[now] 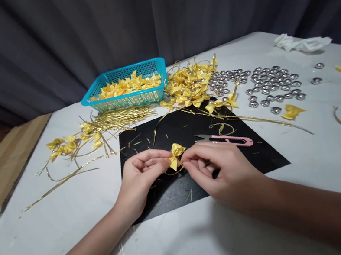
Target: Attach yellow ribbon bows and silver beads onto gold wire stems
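Between thumb and fingers, my left hand (145, 171) pinches a small yellow ribbon bow (177, 153) by its left side. My right hand (220, 165) is closed in a pinch at the bow's lower right, where a thin gold cord (175, 172) loops below it. The cord's end at the right fingertips is hard to make out. Both hands are over a black mat (176, 197) strewn with short gold clippings. Just beyond my right hand lie pink-handled thread snips (232, 139), their blades pointing left, and a curled gold cord piece (221, 128).
A blue basket (125, 96) of yellow bows stands at the back. Beside it are gold cords (119, 119), a heap of corded bows (190, 82) and many silver heart-shaped beads (276, 80). More bows (65, 147) lie left. White crumpled material (302, 42) rests back right, before a grey curtain (144, 17).
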Motion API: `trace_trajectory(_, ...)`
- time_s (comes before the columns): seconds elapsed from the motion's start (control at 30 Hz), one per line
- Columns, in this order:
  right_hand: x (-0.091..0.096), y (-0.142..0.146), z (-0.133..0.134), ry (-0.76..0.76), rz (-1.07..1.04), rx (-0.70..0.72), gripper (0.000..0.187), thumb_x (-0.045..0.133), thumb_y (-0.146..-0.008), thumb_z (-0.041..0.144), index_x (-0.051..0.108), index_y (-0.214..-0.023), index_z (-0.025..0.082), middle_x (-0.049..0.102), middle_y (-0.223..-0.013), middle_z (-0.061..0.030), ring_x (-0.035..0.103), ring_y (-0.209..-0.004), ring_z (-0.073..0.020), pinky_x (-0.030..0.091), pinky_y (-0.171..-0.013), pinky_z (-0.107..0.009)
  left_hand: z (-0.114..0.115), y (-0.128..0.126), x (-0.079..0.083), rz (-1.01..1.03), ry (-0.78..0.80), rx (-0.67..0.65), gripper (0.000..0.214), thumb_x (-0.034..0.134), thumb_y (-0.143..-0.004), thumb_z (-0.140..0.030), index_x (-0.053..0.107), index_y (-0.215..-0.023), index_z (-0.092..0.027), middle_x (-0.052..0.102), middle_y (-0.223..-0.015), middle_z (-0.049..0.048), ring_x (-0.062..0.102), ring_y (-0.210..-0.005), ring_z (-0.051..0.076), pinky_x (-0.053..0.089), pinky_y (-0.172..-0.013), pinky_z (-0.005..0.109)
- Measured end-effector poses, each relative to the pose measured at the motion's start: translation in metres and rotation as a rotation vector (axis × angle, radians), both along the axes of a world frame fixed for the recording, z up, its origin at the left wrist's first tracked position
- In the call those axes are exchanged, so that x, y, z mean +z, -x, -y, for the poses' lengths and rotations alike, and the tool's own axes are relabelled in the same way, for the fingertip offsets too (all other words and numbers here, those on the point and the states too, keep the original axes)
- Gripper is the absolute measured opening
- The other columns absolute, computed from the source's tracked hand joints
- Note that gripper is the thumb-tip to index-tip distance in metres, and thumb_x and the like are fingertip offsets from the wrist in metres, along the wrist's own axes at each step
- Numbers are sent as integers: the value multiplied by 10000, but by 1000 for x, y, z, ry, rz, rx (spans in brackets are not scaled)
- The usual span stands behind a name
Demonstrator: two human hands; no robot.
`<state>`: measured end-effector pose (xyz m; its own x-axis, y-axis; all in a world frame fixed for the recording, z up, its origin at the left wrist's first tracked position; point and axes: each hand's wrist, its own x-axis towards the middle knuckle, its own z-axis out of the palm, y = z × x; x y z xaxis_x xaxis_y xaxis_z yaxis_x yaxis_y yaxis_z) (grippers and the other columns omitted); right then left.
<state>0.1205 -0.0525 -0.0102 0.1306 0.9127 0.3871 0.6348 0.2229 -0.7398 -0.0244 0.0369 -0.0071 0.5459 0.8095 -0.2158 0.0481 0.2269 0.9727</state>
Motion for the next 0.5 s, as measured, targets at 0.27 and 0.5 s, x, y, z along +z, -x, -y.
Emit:
trace_trajectory(0.27,1,0,0,-27,16,-4,143,490,-759,34,584,-709,130,452,-552,39,393,-482,-54,338,-487,-180,0,0,0,5,17,2,49,732,-658,-176,736,-706,-187,691,-616,-14,550,-548,70,418,-554,148)
trace_trajectory(0.5,2,3,0,-19,2,-34,138,493,-783,67,580,-707,141,453,-543,44,380,-465,-50,323,-464,-175,1,-1,0,18,12,21,55,741,-653,-174,734,-706,-187,679,-593,-26,538,-541,58,412,-549,132)
